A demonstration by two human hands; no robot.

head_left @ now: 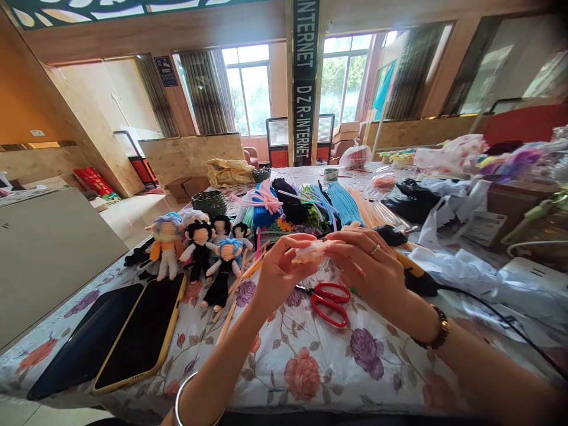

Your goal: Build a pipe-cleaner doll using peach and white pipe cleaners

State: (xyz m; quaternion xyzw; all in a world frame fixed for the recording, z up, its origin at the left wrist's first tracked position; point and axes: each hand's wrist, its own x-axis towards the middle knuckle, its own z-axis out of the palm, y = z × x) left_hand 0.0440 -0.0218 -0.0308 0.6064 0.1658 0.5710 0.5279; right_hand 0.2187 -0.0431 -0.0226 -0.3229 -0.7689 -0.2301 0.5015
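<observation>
Two readings wanted: left grip (280,269), right grip (367,265)? (Obs. 1)
Both pinched shut on one peach fuzzy piece (312,251), held above the worktop (306,364), near middle; red scissors (331,303) lie just below. (Obs. 2)

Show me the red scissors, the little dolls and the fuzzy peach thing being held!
red scissors (317,299), head view, where the red handles meet.
little dolls (198,251), head view, on the middle black-haired doll's body.
fuzzy peach thing (310,251), head view, its uncovered middle.
</observation>
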